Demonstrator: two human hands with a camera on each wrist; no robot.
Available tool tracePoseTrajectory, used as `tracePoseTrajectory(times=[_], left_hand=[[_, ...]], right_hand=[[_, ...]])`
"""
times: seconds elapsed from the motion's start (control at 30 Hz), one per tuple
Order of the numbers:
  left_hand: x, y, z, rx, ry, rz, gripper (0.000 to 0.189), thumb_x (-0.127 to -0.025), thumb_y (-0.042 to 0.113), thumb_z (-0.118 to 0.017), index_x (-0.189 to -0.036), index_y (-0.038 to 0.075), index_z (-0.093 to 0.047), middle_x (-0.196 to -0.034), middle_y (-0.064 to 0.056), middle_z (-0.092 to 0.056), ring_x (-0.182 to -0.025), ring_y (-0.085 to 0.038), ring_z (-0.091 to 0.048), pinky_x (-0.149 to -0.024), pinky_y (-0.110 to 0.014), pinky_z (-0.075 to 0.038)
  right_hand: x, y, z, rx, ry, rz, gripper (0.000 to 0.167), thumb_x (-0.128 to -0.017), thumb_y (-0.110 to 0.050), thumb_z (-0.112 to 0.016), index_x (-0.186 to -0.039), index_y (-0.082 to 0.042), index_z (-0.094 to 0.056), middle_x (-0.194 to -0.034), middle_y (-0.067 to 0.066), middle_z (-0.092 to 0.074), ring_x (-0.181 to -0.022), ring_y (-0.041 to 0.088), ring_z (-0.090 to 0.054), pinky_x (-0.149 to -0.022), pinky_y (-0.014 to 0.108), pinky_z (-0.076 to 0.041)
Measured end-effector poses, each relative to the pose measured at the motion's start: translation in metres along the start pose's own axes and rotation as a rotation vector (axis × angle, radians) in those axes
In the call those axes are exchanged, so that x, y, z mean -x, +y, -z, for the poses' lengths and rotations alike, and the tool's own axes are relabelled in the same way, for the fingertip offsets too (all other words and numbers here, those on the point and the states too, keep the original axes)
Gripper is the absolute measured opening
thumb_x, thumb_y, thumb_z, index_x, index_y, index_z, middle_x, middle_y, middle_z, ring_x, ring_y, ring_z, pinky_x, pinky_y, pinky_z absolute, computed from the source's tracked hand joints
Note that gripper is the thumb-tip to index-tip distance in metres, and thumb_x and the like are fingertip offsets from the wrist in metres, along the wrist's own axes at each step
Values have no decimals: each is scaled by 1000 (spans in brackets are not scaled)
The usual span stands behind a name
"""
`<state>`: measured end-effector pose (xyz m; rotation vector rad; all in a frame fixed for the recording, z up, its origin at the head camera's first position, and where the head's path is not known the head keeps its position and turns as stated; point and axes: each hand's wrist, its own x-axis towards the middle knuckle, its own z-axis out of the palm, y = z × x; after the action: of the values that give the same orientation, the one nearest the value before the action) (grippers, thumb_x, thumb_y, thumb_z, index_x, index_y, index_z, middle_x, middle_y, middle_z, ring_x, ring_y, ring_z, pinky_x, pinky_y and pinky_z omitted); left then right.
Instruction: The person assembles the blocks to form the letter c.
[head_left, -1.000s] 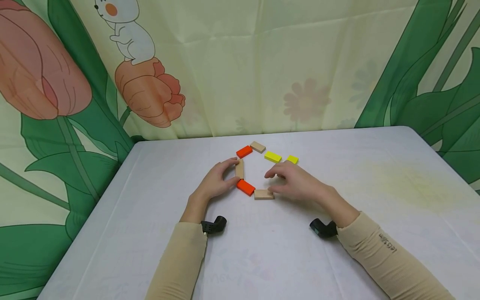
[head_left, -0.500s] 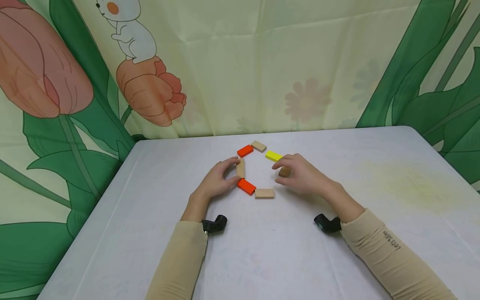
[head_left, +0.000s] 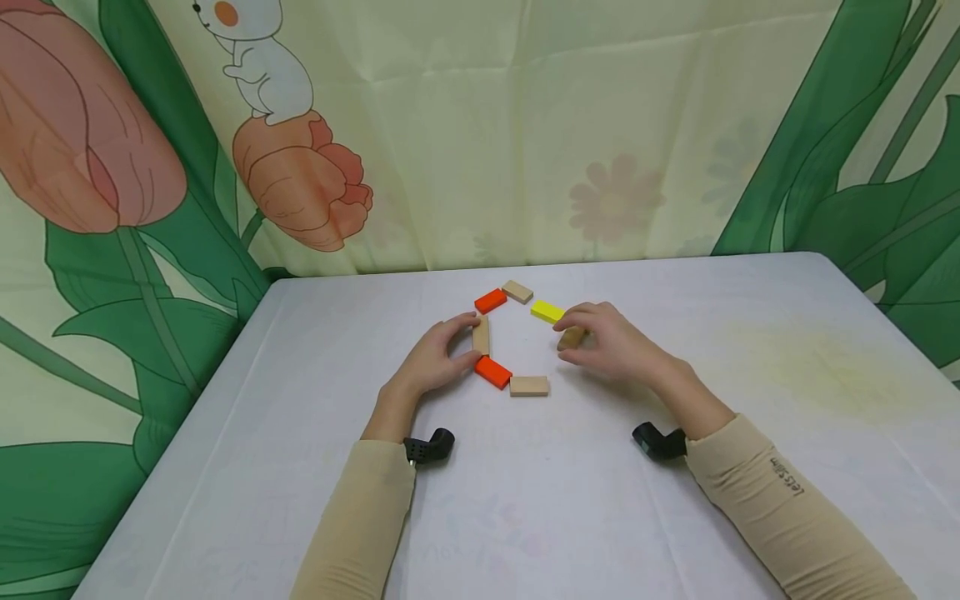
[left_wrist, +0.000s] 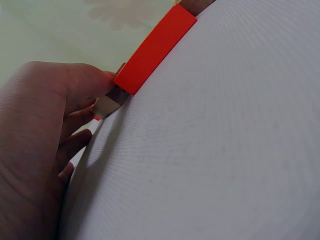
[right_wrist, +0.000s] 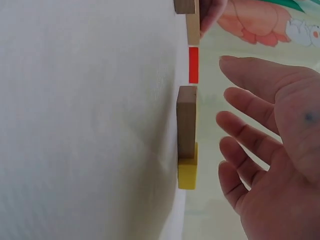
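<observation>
Red blocks (head_left: 492, 372), two; wooden ones (head_left: 528, 386), four; yellow ones (head_left: 547, 312), at least one. Left hand (head_left: 431, 360) pinches the leftmost wooden block (head_left: 481, 336); right hand (head_left: 613, 346) hangs wide.

Bare, pale tan rectangular wooden blocks (head_left: 481, 336) show smooth, matt faces among bright red rectangular blocks (head_left: 492, 372) finished in an even, opaque colour, with a flat, low-gloss surface from the left wrist camera. A solid-yellow rectangular block (head_left: 547, 312) looks equally smooth. Beneath them spreads a white table cover (head_left: 300, 383) of matt cloth, lightly creased, its surface finely textured up close. Behind hangs a pale, floral-printed fabric curtain (head_left: 465, 150), softly rippled. Long beige sleeves (head_left: 360, 500) of matt, wrinkled cloth end near black wrist-worn devices (head_left: 430, 447) that look like smooth moulded plastic.
</observation>
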<state>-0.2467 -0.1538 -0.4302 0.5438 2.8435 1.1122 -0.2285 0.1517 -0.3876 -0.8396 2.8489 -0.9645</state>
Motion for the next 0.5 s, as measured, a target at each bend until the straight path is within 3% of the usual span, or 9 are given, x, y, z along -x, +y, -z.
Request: tracePoseTrajectory(times=[0.5], left_hand=[[-1, -1, 0, -14, -1, -4, 55, -94, 28, -67, -146, 19, -54, -153, 0, -46, -143, -22, -38, -118, -43, -29]], right_hand=[[-1, 12, 2, 36, -28, -3, 37, -88, -11, -77, -123, -2, -68, -131, 16, -60, -122, 40, -45, -103, 55, -39]])
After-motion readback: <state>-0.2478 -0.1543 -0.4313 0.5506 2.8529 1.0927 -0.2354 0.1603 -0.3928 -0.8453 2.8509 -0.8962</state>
